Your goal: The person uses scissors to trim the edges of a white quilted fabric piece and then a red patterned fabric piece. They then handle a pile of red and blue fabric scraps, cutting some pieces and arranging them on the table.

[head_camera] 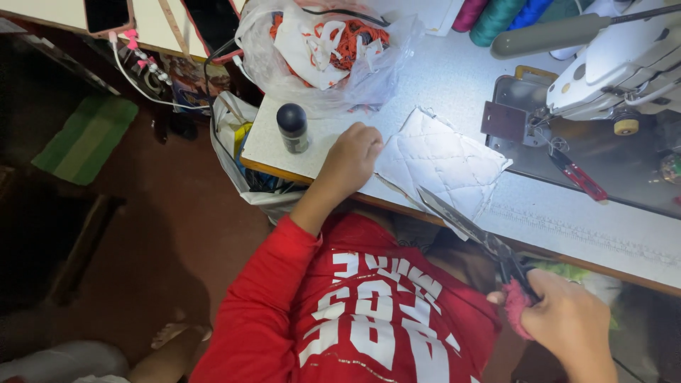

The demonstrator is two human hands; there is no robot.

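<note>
1. Your left hand (pixel 351 159) lies on the counter (pixel 454 78), its fingers curled down onto the left edge of the quilted white fabric piece (pixel 443 163) and pinning it flat.
2. The fabric piece sits at the counter's near edge, just in front of the sewing machine (pixel 617 64); its lower corner reaches the edge.
3. Your right hand (pixel 567 319) is below the counter edge, fingers closed around the handles of the scissors (pixel 472 227), which are wrapped in pink cloth.
4. The scissor blades point up and left, and their tips meet the lower edge of the fabric piece.
5. Just left of your left hand stands a small dark bottle (pixel 292 128), upright on the counter.
6. Behind it lies a clear plastic bag (pixel 319 50) of orange and white pieces.
7. Thread cones (pixel 496 18) stand at the far edge, and a red-handled snipper (pixel 578 174) rests on the machine's plate.
</note>
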